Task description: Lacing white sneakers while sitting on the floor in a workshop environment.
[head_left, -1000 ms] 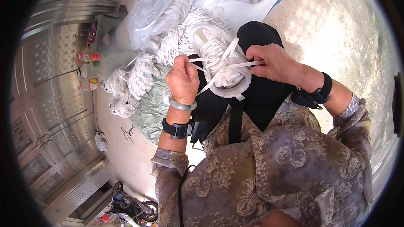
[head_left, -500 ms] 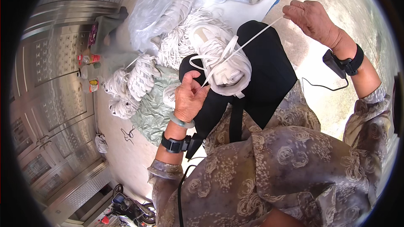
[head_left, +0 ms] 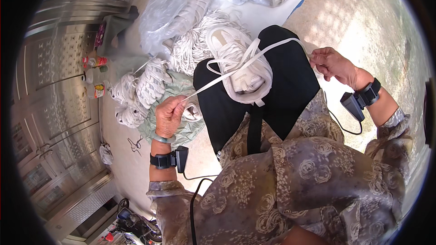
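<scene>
A white sneaker [head_left: 251, 81] lies on the black cloth [head_left: 290, 84] over my lap, its heel opening towards me. Loops of flat white shoelace [head_left: 245, 61] rise from its lacing. Left of the shoe, my left hand [head_left: 170, 117] pinches one lace end, and that stretch runs taut to the shoe. Out to the right, my right hand [head_left: 334, 67] pinches the other end between thumb and fingers; this stretch sags in a soft arc over the cloth. Both hands are clear of the shoe itself.
Beyond my knees lie a heap of loose white laces [head_left: 200, 41] and plastic-wrapped bundles [head_left: 193, 4]. More white shoes [head_left: 152, 84] rest by a green plastic sheet [head_left: 175, 129] at left. Black-handled scissors [head_left: 135, 144] are on the floor. Bottles [head_left: 96, 90] stand near a metal door [head_left: 59, 104].
My left hand has moved left and slightly down, drawing its lace end out from the shoe. My right hand has come down and nearer, and its lace has gone from taut to slack.
</scene>
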Tool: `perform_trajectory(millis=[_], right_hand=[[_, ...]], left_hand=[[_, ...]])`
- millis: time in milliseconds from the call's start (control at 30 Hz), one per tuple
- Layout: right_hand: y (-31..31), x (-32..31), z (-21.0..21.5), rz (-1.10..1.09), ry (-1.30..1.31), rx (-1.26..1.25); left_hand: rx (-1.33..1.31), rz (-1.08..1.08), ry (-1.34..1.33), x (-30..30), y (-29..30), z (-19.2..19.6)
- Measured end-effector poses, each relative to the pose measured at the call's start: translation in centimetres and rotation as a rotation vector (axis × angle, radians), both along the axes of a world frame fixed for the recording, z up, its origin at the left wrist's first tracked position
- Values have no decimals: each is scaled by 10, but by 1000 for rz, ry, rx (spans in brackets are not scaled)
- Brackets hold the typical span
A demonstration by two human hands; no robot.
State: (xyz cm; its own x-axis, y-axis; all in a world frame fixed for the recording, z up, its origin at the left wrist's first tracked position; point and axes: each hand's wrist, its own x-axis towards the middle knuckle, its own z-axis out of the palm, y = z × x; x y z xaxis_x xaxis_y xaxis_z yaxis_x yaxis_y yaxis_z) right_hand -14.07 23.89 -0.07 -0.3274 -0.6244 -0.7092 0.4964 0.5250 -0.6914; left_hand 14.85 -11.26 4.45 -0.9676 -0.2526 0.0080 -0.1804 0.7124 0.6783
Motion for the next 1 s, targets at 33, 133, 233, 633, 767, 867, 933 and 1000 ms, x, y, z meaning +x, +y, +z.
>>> perform_trajectory(millis=[33, 133, 233, 633, 767, 867, 933, 1000], right_hand=[[-6, 12, 4, -3, -134, -50], [-25, 43, 12, -2, -252, -209], [-52, 59, 6, -58, -190, -297], [-98, 58, -13, -307, 145, -522], [-102, 57, -18, -282, 231, -597], [-106, 59, -16, -350, 297, -589], [-106, 59, -19, -326, 353, -584], [-105, 58, -19, -303, 410, -576]], left_hand=[[-73, 34, -4, 7, -6, 0], [-178, 87, -59, 6, -9, 1], [-334, 101, -301, 15, -18, -11], [636, 380, -497, 6, 37, -18], [894, 394, -407, -6, 52, -21], [966, 358, -387, -11, 54, -20], [1062, 423, -368, -17, 61, -17], [1120, 436, -348, -25, 66, -11]])
